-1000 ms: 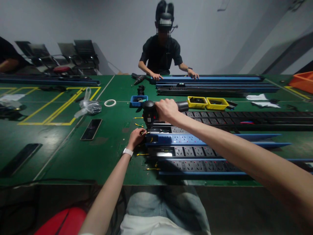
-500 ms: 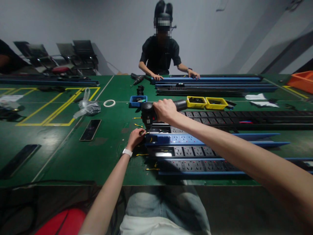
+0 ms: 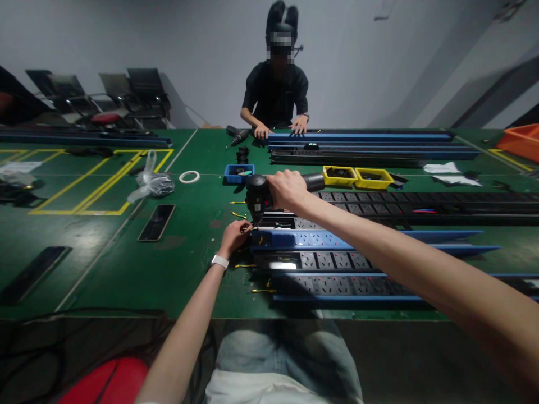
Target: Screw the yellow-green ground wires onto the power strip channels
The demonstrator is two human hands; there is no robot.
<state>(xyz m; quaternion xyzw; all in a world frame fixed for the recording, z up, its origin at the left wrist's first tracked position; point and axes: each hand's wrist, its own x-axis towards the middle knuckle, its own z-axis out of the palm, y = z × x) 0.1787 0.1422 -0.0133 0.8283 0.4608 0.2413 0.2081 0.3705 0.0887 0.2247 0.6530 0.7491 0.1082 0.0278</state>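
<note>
My right hand is wrapped round a black power screwdriver, its tip pointing down at the left end of a blue-edged socket strip. Beside that tip, the fingers of my left hand pinch a small yellow wire at the strip's end. Further socket strips lie parallel, nearer and farther. Short yellow wires stick out from their left ends. The exact contact of the tip is too small to make out.
Beyond the tool are a blue bin and two yellow bins. A phone, a tape ring and a plastic bag lie left. Across the table, a person touches long blue rails.
The person across the table has drawn the hand on the right inward along the rails, closer to the other. My own hands and the screwdriver look almost unmoved.
</note>
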